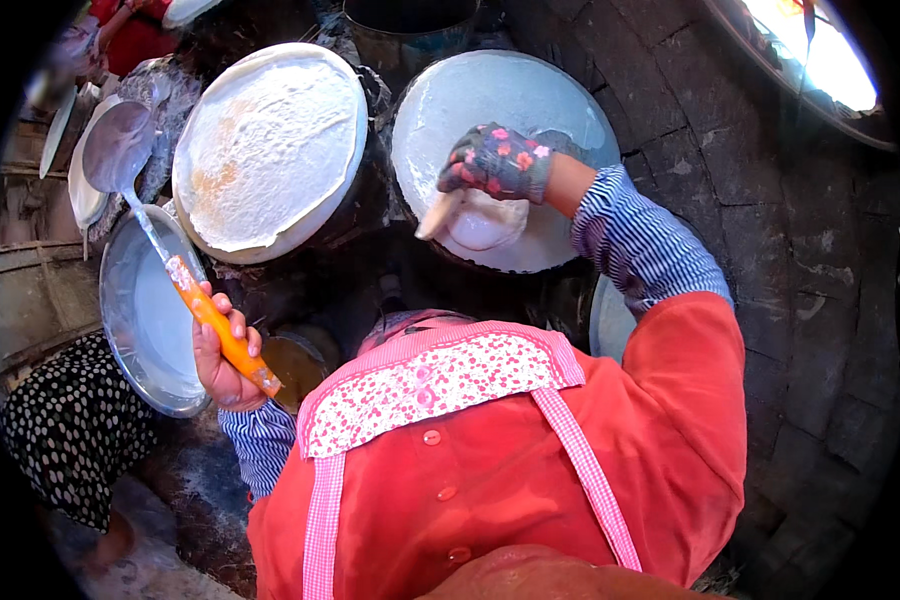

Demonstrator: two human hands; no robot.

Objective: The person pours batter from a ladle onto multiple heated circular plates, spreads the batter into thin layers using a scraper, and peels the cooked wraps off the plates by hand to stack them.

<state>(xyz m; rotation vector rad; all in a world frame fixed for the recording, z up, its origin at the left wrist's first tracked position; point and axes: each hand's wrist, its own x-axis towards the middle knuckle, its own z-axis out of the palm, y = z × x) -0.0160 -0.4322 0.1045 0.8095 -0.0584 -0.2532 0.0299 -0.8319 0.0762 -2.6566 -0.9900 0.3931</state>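
My left hand [225, 355] is wrapped round the orange handle of a long metal ladle [120, 145], whose batter-smeared bowl points up and away to the far left. My right hand [500, 163], in a dark flowered glove, grips a pale wooden batter spreader [437, 215] above the right-hand round griddle [470, 90]. A thick pool of white batter [488, 225] lies just below it, and a thin film covers much of the plate. The spreader's far end is hard to make out.
On the left griddle lies a white round flatbread [270, 140] with browned patches. A metal basin [150, 310] of white batter stands near my left hand. A person in a dotted black skirt [75, 420] sits at the left. Dark paving [800, 260] spreads to the right.
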